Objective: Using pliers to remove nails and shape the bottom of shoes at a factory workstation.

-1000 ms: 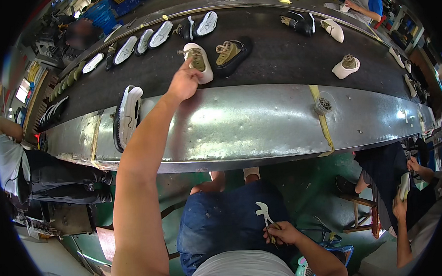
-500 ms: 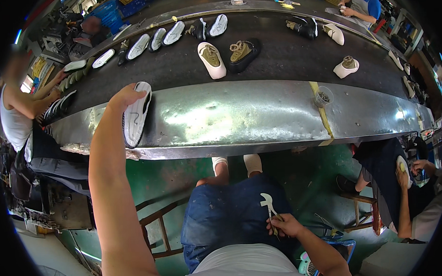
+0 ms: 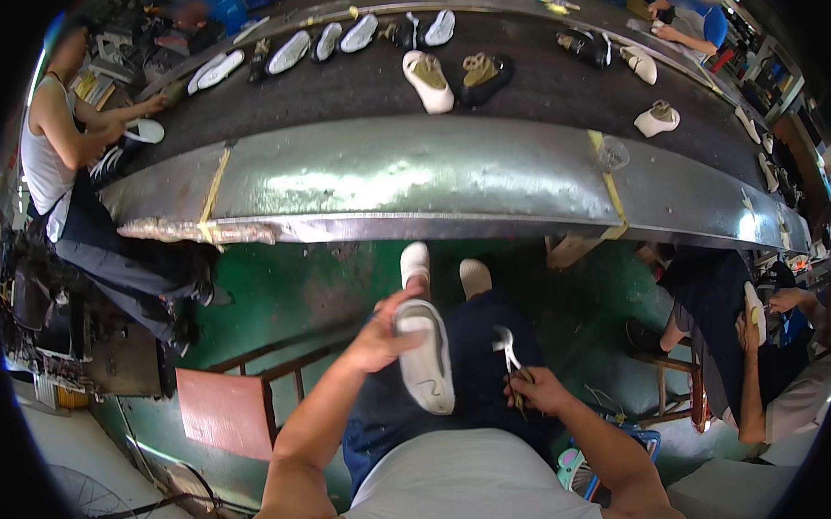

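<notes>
My left hand [image 3: 382,339] is closed around a shoe [image 3: 429,380] above my lap, its whitish bottom turned up and a dark line marked near one end. The thumb lies across the bottom; the fingers behind are partly hidden. On the right, my right hand [image 3: 537,391] grips a pair of lasting pincers [image 3: 509,350] by the handles. Their metal head points up and away from me, over my dark blue shorts. Shoe and pincers are apart.
Ahead runs a metal ledge [image 3: 485,152] with a clear cup [image 3: 613,154] on it. Beyond, a dark belt [image 3: 337,105] carries several shoes. One person [image 3: 59,135] handles shoes at left; others work at right. A reddish stool [image 3: 224,411] stands left of me.
My left hand has lifted the shoe off the metal ledge and drawn it back over my lap. My right hand stays low with the pincers. The person at left has straightened up.
</notes>
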Tool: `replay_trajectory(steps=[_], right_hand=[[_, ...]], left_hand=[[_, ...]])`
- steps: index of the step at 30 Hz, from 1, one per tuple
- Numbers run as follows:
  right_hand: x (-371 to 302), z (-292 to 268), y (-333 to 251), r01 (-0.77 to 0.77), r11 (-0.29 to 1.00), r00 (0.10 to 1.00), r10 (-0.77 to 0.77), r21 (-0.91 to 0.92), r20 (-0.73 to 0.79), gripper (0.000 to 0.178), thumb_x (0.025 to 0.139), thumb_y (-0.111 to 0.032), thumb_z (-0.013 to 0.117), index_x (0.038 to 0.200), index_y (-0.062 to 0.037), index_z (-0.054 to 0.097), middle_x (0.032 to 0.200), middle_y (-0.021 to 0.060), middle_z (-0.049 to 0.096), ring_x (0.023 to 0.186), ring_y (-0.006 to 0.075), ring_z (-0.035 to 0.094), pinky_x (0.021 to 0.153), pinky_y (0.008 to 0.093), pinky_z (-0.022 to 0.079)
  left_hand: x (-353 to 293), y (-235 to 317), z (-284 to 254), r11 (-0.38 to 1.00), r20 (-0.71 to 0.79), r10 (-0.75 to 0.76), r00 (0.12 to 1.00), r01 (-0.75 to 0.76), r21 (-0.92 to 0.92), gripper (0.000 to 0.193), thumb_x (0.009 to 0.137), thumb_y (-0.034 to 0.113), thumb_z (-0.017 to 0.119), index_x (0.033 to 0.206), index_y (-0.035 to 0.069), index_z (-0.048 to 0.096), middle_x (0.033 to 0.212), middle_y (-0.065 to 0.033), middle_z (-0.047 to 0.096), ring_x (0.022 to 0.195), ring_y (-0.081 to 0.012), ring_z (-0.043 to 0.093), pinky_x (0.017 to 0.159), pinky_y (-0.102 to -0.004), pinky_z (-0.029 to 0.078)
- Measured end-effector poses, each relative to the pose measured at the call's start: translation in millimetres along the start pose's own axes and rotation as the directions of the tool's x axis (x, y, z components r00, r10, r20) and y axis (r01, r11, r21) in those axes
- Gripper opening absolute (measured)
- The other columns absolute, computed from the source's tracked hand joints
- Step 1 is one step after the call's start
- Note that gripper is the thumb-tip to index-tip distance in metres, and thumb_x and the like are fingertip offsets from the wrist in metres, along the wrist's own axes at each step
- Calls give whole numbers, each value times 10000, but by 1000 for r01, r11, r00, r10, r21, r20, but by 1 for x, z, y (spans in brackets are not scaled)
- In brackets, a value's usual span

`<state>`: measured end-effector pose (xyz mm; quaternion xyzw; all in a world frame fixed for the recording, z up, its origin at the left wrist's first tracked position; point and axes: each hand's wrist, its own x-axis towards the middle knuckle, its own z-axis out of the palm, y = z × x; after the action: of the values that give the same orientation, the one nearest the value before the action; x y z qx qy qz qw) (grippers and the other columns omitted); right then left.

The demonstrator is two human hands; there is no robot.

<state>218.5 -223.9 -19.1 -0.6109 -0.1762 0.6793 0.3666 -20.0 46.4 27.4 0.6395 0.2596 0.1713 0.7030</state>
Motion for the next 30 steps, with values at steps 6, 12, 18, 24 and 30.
replay_trajectory(steps=[6, 12, 18, 24, 30], right_hand=[[-46, 31, -34, 257, 930, 964, -267, -264, -1, 298, 976, -137, 594, 1234, 11, 576, 918, 44, 655, 755, 114, 625, 697, 279, 522], [-63, 59, -61, 254, 914, 967, -253, -316, 45, 303, 980, -164, 594, 1231, 7, 589, 900, 64, 684, 782, 120, 632, 724, 282, 515], [-46, 59, -63, 182, 981, 969, -166, -74, 185, 287, 995, -151, 565, 1228, 15, 581, 1046, 90, 682, 940, 147, 651, 811, 305, 523], [-43, 67, -98, -101, 990, 969, 75, 101, 236, 214, 1014, -169, 543, 1128, 7, 584, 936, 64, 634, 797, 154, 623, 711, 307, 559], [16, 67, -41, 349, 717, 910, -412, -604, 37, 276, 987, -216, 593, 1089, 41, 604, 803, 172, 671, 728, 305, 672, 695, 396, 546]], left_hand=[[-6, -28, 39, 939, 166, 55, 985, -108, 325, 667, 984, 169, 630, 1524, 119, 242, 1254, -71, 517, 1186, -158, 486, 1023, -332, 425], [-12, -26, 46, 985, 184, 15, 983, -46, 163, 604, 1025, 302, 518, 1515, 82, 243, 1476, -219, 315, 1387, -346, 354, 1149, -413, 302], [-23, -30, 52, 982, 118, 71, 991, -90, 168, 584, 1045, 305, 482, 1513, 52, 242, 1508, -225, 301, 1411, -335, 338, 1155, -408, 288], [-24, -14, 54, 969, -2, 50, 999, -48, 244, 498, 1027, 260, 535, 1452, 38, 401, 1388, -211, 493, 1327, -310, 474, 1119, -373, 354], [-14, -66, 49, 994, -180, 107, 978, -99, 52, 388, 980, 114, 617, 1356, 50, 551, 1311, -141, 588, 1240, -233, 549, 1061, -329, 414]])
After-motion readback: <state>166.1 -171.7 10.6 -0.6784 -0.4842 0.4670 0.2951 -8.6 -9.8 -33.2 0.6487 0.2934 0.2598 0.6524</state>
